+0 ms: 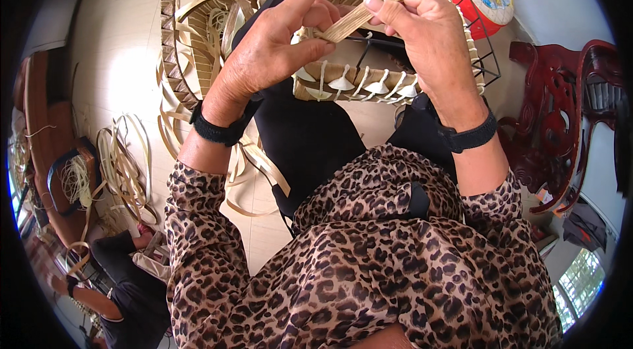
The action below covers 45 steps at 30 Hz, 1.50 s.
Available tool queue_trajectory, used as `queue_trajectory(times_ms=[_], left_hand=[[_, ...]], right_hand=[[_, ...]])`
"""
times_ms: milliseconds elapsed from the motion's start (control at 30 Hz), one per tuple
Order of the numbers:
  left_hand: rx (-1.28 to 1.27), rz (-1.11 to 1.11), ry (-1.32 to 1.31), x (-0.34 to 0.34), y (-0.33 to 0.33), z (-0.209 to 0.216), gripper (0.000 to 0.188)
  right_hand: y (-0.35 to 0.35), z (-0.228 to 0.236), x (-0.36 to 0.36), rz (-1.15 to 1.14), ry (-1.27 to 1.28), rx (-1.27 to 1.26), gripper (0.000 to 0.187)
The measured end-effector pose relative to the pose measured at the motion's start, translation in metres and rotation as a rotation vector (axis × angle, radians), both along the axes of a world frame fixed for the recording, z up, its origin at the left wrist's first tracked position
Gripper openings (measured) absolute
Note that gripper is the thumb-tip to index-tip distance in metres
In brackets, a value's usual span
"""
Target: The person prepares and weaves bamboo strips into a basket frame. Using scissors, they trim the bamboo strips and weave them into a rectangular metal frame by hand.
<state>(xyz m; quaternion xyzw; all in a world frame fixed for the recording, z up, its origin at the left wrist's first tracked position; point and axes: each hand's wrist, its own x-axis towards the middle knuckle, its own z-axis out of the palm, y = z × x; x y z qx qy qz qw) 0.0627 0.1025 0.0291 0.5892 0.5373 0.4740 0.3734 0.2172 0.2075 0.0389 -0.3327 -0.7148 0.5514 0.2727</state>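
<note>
A pale tan flat woven-fibre strip (369, 14) stretches between my two hands above a rectangular basket frame. My right hand (432, 42) pinches the strip between thumb and fingers, its free end curling away to the right. At the strip's other end, my left hand (280, 39) curls its thumb and middle fingers round the tip, with the index finger reaching forward. Beneath sits the basket (353, 79), a black wire frame with a tan band bound on by white cord. White fan-shaped pieces show along the near side. My hands hide part of its rim.
On the left stands a handled basket (178, 39) filled with strips. Loose strips (125, 168) lie on the tiled floor beyond it. A red stool (484, 16) with a flowered top stands far right, near carved dark-red wooden furniture (554, 108). Another person (132, 296) works at lower left.
</note>
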Motion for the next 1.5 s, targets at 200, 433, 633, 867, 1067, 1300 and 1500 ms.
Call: queue_trajectory(times_ms=[200,433,633,867,1067,1300,1500], left_hand=[[0.047,0.033,0.108,0.003,0.001,0.002,0.066],[0.066,0.092,0.053,0.003,-0.003,-0.007,0.029],[0.204,-0.069,-0.048,0.007,-0.01,-0.002,0.01],[0.34,-0.005,0.132,0.014,-0.015,-0.008,0.008],[0.314,-0.068,0.349,0.017,-0.012,-0.015,0.006],[0.244,-0.169,0.32,0.016,-0.007,-0.027,0.006],[0.259,-0.13,0.268,0.015,-0.009,-0.028,0.006]], right_hand=[[0.015,0.005,-0.011,0.036,-0.231,0.081,0.019],[0.025,0.002,-0.015,0.136,-0.369,0.153,0.016],[0.035,0.001,-0.007,0.19,-0.452,0.172,0.015],[0.036,0.0,0.006,0.226,-0.532,0.254,0.012],[0.008,0.018,0.022,0.122,-0.434,0.88,0.011],[-0.117,-0.056,0.014,0.956,0.05,0.739,0.006],[-0.129,-0.08,0.007,0.994,0.036,0.534,0.009]])
